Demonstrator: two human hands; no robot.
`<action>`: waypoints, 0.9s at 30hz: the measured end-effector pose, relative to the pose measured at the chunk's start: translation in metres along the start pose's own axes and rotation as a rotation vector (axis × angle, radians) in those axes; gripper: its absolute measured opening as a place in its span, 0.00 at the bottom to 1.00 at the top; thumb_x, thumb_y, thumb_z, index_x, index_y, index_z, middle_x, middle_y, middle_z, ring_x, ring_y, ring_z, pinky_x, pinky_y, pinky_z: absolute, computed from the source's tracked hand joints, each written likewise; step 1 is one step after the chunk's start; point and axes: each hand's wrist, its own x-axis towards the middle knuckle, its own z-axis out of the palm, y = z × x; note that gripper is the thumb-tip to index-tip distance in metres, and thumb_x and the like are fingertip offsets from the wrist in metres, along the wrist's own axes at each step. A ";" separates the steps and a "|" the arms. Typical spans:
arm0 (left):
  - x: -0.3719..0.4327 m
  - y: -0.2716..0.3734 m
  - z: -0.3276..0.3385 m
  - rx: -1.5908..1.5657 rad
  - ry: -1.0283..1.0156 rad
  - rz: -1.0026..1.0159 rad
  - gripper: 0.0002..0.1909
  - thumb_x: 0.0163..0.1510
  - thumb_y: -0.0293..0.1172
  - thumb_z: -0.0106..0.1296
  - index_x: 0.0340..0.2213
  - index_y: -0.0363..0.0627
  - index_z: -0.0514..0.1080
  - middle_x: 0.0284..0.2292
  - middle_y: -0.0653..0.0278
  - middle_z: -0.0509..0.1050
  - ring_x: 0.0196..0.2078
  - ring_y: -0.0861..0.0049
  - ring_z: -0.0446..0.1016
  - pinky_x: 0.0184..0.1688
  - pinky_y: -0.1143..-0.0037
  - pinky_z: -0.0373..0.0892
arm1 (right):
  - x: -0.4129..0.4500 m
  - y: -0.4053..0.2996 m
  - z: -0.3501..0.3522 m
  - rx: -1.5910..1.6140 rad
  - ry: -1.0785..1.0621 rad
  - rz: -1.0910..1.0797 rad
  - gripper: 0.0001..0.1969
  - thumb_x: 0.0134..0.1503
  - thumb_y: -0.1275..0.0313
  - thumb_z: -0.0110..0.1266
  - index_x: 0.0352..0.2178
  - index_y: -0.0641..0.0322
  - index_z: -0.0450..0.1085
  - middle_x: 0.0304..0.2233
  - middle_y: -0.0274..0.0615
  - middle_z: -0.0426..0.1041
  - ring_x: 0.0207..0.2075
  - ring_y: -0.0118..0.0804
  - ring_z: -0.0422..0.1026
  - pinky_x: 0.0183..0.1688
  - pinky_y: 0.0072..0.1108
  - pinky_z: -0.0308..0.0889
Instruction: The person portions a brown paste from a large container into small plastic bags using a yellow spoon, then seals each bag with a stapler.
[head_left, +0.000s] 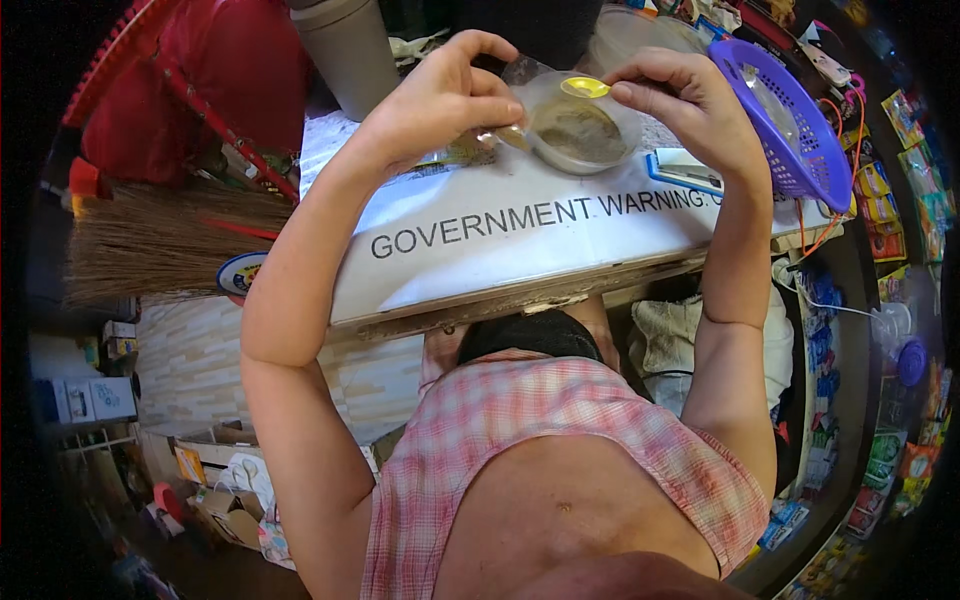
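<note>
Above the table, my left hand (461, 101) pinches a small clear plastic bag (523, 71) between thumb and fingers. My right hand (679, 94) grips the handle end of a small yellow plastic spoon (586, 88). The spoon's bowl is over a round translucent plastic tub (553, 159), which holds a grey-brown powder (583, 133). The bag is beside the tub's left rim. Whether the bag has powder in it, I cannot tell. Near my right wrist lies a blue-and-white object (679, 169), partly hidden by the arm.
A purple plastic basket (814, 142) stands at the table's right end, with an orange cord beside it. At the back left is a grey tumbler (349, 56). A stiff-bristled broom (169, 240) is left of the white table (450, 262). Hanging packets line the right side.
</note>
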 end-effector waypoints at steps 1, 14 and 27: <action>0.000 -0.002 0.000 0.001 0.005 0.001 0.23 0.50 0.24 0.52 0.45 0.38 0.56 0.26 0.60 0.73 0.25 0.83 0.70 0.27 0.83 0.65 | 0.001 0.000 -0.001 -0.035 0.005 0.015 0.08 0.52 0.75 0.53 0.32 0.72 0.72 0.25 0.36 0.72 0.29 0.22 0.69 0.34 0.15 0.64; 0.005 -0.006 -0.001 -0.011 0.053 0.040 0.21 0.47 0.23 0.55 0.45 0.38 0.67 0.32 0.60 0.74 0.33 0.83 0.74 0.37 0.84 0.70 | 0.002 0.012 0.000 0.002 -0.011 0.096 0.09 0.52 0.73 0.52 0.32 0.72 0.71 0.25 0.34 0.71 0.29 0.21 0.66 0.34 0.15 0.63; 0.004 -0.005 0.002 0.041 0.118 0.090 0.36 0.42 0.18 0.58 0.53 0.38 0.56 0.26 0.57 0.75 0.30 0.80 0.75 0.36 0.81 0.70 | 0.000 0.006 -0.006 -0.034 0.022 0.067 0.09 0.52 0.73 0.53 0.31 0.71 0.71 0.24 0.33 0.70 0.28 0.20 0.66 0.33 0.15 0.63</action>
